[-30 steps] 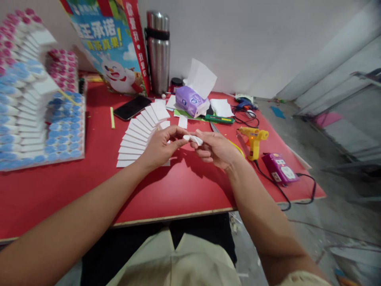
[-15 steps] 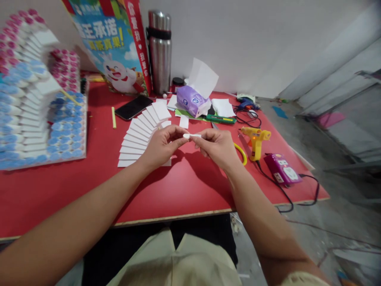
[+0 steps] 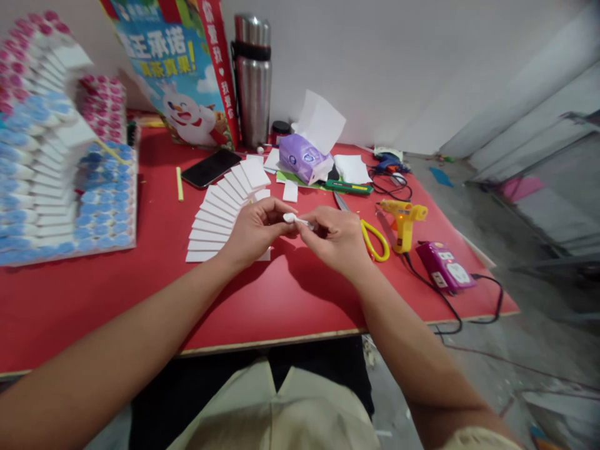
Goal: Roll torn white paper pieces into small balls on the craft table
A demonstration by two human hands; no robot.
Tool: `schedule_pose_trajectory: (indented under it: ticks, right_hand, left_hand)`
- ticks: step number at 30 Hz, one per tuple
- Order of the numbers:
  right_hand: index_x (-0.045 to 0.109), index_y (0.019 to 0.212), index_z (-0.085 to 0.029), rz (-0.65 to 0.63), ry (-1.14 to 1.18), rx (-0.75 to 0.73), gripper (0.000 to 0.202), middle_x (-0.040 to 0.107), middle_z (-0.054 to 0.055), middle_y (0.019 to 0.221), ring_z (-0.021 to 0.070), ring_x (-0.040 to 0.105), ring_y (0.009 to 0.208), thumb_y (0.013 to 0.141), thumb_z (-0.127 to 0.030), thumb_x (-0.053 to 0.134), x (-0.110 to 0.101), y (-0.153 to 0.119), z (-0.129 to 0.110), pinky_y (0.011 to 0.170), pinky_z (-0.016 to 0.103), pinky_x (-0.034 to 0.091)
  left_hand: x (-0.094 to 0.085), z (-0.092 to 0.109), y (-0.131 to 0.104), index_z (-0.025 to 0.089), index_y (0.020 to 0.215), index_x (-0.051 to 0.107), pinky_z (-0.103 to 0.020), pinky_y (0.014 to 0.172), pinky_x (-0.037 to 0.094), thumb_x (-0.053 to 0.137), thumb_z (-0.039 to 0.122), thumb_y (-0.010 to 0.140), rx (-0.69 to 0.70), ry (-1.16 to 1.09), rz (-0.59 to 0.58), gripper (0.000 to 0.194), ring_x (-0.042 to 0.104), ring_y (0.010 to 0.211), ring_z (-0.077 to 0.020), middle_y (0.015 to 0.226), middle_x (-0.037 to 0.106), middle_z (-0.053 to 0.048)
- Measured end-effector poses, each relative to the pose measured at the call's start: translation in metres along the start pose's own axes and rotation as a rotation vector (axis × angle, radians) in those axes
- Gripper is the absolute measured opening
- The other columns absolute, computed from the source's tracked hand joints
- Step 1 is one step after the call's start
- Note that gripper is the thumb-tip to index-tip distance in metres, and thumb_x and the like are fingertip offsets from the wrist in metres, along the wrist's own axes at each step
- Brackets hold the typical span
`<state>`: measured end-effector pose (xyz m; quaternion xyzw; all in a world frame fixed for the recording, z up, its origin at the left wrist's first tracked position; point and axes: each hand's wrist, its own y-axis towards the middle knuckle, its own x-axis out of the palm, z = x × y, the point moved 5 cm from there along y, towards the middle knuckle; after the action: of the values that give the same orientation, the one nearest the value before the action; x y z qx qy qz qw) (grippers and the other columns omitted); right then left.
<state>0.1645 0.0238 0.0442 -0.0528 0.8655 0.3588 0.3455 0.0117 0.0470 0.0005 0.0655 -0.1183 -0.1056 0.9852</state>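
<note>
Between both hands, above the red table, is a small white strip [image 3: 291, 218], rounded at its left end; it looks like paper or tissue, though I cannot tell which. My left hand [image 3: 255, 230] pinches it near the rounded end with thumb and fingers. My right hand [image 3: 334, 236] grips the narrow tail on the right, its fingers curled in. Just left of and behind my left hand lies a fan of white cards [image 3: 213, 215]. Scissors with yellow handles [image 3: 375, 240] lie beside my right hand, their blades partly hidden behind it.
A yellow glue gun [image 3: 401, 219] and a purple power socket [image 3: 444, 267] stand at the right, with cables. Behind are a purple tissue pack [image 3: 304, 156], a green cutter [image 3: 349, 187], a phone [image 3: 210, 167] and a steel flask [image 3: 253, 81]. Blue and pink rolled pieces [image 3: 103, 206] fill the left.
The strip's left end has turned and looks more bunched. My right hand has shifted slightly left and down, and more of the scissors' yellow handles shows.
</note>
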Motion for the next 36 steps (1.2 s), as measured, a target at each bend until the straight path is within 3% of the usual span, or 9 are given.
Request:
schedule_pose_trajectory:
  ticks: [5,12,15,20,24,29,36]
  right_hand:
    - [0.069,0.08,-0.02,0.009,-0.047,-0.016,0.019,0.07,0.003,0.07,0.0138,0.058,0.059,0.095,-0.028,0.062,0.002,-0.001,-0.004,0.06,0.029,0.044]
    - [0.071,0.081,-0.019,0.016,-0.146,-0.043,0.025,0.073,0.007,0.074,0.0176,0.064,0.067,0.099,-0.03,0.058,0.01,-0.003,-0.002,0.063,0.031,0.045]
    - [0.072,0.082,-0.018,0.019,-0.167,-0.009,0.023,0.073,0.008,0.076,0.0188,0.065,0.069,0.098,-0.03,0.059,0.01,-0.002,0.003,0.066,0.031,0.045]
    - [0.074,0.082,-0.017,0.01,-0.032,0.031,0.019,0.073,0.005,0.073,0.0161,0.063,0.066,0.096,-0.024,0.064,0.0,0.002,0.012,0.066,0.03,0.044]
    - [0.075,0.082,-0.016,0.0,0.067,0.038,0.016,0.074,0.003,0.075,0.0137,0.062,0.064,0.094,-0.021,0.066,-0.004,0.003,0.014,0.062,0.028,0.044]
    - [0.075,0.083,-0.016,-0.021,0.06,0.035,0.015,0.071,0.002,0.071,0.0123,0.058,0.06,0.094,-0.022,0.067,-0.003,0.002,0.012,0.061,0.027,0.043]
    - [0.075,0.088,-0.016,-0.008,-0.077,-0.082,0.019,0.072,0.007,0.076,0.0166,0.064,0.069,0.097,-0.023,0.059,-0.001,-0.001,0.001,0.07,0.03,0.049]
  left_hand:
    - [-0.003,0.002,-0.001,0.015,0.079,0.072,-0.038,0.074,0.065,0.093,0.035,0.062,-0.028,0.061,0.06,0.033,0.075,0.07,-0.0216,0.071,0.076,-0.004]
    - [-0.001,0.001,-0.006,0.014,0.08,0.074,-0.033,0.071,0.064,0.089,0.029,0.067,-0.004,0.185,0.173,0.024,0.075,0.069,-0.0206,0.073,0.078,-0.005]
    - [0.002,-0.002,-0.008,0.014,0.089,0.077,-0.033,0.076,0.063,0.084,0.03,0.075,0.043,0.231,0.133,0.022,0.076,0.077,-0.0215,0.082,0.08,-0.006]
    - [0.006,-0.007,-0.006,0.015,0.123,0.075,-0.04,0.09,0.062,0.078,0.042,0.085,0.033,0.155,-0.022,0.047,0.077,0.09,-0.0236,0.101,0.08,-0.011]
    - [0.004,-0.006,-0.002,0.016,0.108,0.081,-0.038,0.084,0.064,0.083,0.043,0.079,0.004,0.056,-0.064,0.04,0.076,0.083,-0.021,0.097,0.081,-0.009]
    - [-0.001,-0.003,-0.001,0.017,0.096,0.084,-0.034,0.081,0.063,0.09,0.035,0.071,-0.01,0.026,-0.036,0.032,0.075,0.078,-0.0184,0.088,0.081,-0.006]
    - [-0.003,0.006,-0.002,0.016,0.085,0.082,-0.023,0.058,0.053,0.088,0.028,0.072,0.076,0.206,0.043,0.019,0.064,0.059,-0.0119,0.069,0.075,-0.002]
